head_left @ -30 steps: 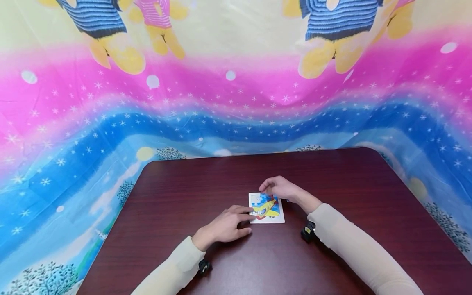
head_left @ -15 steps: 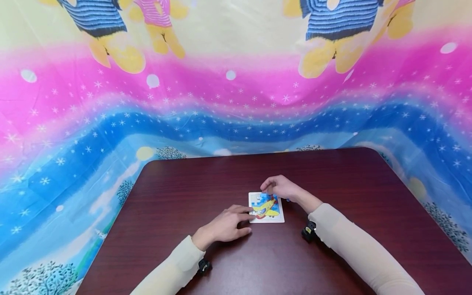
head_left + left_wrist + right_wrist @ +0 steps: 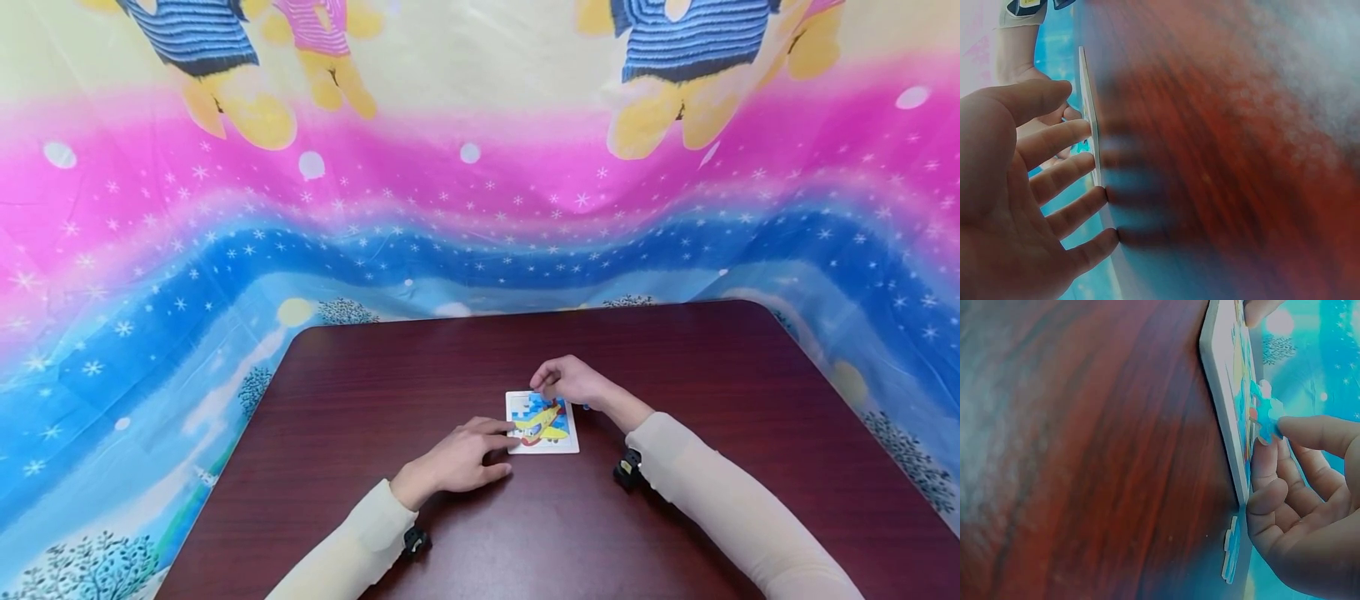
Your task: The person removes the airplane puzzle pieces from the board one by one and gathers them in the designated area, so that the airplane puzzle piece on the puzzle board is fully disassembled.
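A small jigsaw puzzle (image 3: 543,451) with a white border lies on the table, showing a yellow airplane on blue. At its upper left, part of the tray shows pale and unfilled. My left hand (image 3: 467,457) has its fingers extended, with fingertips touching the puzzle's left edge; in the left wrist view they are spread. Over the puzzle's top edge, my right hand (image 3: 576,383) pinches a blue puzzle piece (image 3: 1267,415) between thumb and finger, just above the picture. The hand hides that corner in the head view.
One loose blue puzzle piece (image 3: 1230,550) lies on the table beside the puzzle's right side, close to my right hand. The dark reddish-brown table (image 3: 390,367) has rounded far corners. A printed curtain (image 3: 480,208) hangs behind it.
My right hand has shifted very slightly to the right over the puzzle's top edge. The left hand and the puzzle have stayed in place.
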`<action>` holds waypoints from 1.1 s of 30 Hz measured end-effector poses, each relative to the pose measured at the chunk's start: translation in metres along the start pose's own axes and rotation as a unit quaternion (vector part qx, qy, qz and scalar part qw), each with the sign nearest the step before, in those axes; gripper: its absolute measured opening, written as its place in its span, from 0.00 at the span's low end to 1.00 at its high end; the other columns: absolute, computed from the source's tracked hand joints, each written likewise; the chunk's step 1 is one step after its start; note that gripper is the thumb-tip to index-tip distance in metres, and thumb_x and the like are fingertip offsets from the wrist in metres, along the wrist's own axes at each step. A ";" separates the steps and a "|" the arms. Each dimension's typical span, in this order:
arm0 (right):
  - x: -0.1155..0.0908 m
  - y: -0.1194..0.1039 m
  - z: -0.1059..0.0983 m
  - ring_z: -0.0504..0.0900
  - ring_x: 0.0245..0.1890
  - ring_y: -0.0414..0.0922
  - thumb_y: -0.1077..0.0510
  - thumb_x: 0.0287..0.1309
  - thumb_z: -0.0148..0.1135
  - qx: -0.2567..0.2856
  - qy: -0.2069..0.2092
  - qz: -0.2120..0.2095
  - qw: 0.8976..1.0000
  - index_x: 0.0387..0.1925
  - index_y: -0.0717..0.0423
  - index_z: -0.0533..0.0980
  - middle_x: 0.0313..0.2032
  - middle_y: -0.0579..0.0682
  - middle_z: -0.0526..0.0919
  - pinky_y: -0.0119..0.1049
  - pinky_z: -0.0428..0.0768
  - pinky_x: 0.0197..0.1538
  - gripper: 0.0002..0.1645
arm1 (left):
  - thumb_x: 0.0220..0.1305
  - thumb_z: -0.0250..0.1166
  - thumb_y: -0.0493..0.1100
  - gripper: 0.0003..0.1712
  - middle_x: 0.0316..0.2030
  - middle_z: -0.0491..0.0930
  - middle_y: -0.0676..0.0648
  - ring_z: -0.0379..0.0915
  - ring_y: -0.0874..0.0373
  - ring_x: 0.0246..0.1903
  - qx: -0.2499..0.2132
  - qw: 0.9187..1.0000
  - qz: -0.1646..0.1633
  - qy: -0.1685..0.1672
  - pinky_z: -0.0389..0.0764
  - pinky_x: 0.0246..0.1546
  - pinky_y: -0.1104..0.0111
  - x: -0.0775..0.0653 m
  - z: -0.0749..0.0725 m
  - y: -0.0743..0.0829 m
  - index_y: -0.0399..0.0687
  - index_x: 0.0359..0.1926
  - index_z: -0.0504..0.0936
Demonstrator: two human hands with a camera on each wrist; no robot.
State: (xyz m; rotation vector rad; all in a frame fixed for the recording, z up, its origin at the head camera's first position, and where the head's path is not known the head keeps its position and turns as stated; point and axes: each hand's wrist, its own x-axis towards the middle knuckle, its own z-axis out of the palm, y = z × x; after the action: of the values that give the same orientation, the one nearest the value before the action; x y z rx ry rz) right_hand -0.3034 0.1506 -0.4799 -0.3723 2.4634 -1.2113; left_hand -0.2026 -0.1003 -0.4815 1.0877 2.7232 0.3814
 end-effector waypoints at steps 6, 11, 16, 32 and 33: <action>0.000 0.001 0.000 0.81 0.39 0.44 0.65 0.59 0.67 -0.013 0.000 -0.002 1.000 0.38 0.54 0.84 0.37 0.50 0.86 0.39 0.80 0.47 0.06 | 0.70 0.61 0.55 0.26 0.71 0.69 0.51 0.63 0.54 0.71 -0.002 1.000 0.001 0.002 0.71 0.66 0.50 0.000 0.001 -0.001 0.58 0.66 0.77; -0.001 0.001 -0.001 0.81 0.39 0.43 0.64 0.58 0.68 -0.022 0.001 0.000 1.000 0.36 0.52 0.85 0.36 0.48 0.86 0.39 0.80 0.47 0.06 | 0.70 0.60 0.55 0.26 0.71 0.68 0.51 0.63 0.53 0.70 -0.002 1.000 0.004 0.002 0.71 0.66 0.50 0.000 0.001 -0.001 0.58 0.67 0.76; -0.002 0.001 -0.003 0.80 0.38 0.43 0.64 0.58 0.68 -0.034 -0.003 -0.006 0.999 0.36 0.52 0.86 0.36 0.48 0.86 0.39 0.80 0.45 0.06 | 0.71 0.60 0.55 0.26 0.71 0.68 0.51 0.63 0.53 0.71 0.000 1.000 0.005 0.002 0.71 0.66 0.50 0.000 0.002 -0.001 0.58 0.67 0.76; 0.001 0.007 -0.006 0.83 0.42 0.44 0.63 0.61 0.66 -0.018 -0.001 0.017 1.000 0.36 0.49 0.87 0.42 0.48 0.88 0.41 0.81 0.48 0.08 | 0.70 0.60 0.56 0.26 0.72 0.66 0.54 0.62 0.53 0.71 -0.005 1.000 0.002 -0.003 0.70 0.67 0.50 0.000 0.001 -0.001 0.60 0.67 0.76; 0.001 0.007 -0.006 0.83 0.43 0.44 0.63 0.61 0.66 -0.017 0.000 0.020 1.000 0.36 0.48 0.87 0.42 0.48 0.88 0.40 0.81 0.49 0.08 | 0.70 0.60 0.56 0.26 0.72 0.66 0.54 0.62 0.52 0.71 -0.003 1.000 0.002 -0.003 0.70 0.67 0.50 0.000 0.001 -0.001 0.60 0.67 0.76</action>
State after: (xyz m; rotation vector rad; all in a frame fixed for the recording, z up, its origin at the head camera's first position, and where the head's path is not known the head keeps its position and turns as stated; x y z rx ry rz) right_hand -0.3069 0.1588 -0.4824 -0.3319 2.4823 -1.1549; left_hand -0.2029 -0.1012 -0.4831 1.0909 2.7139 0.3871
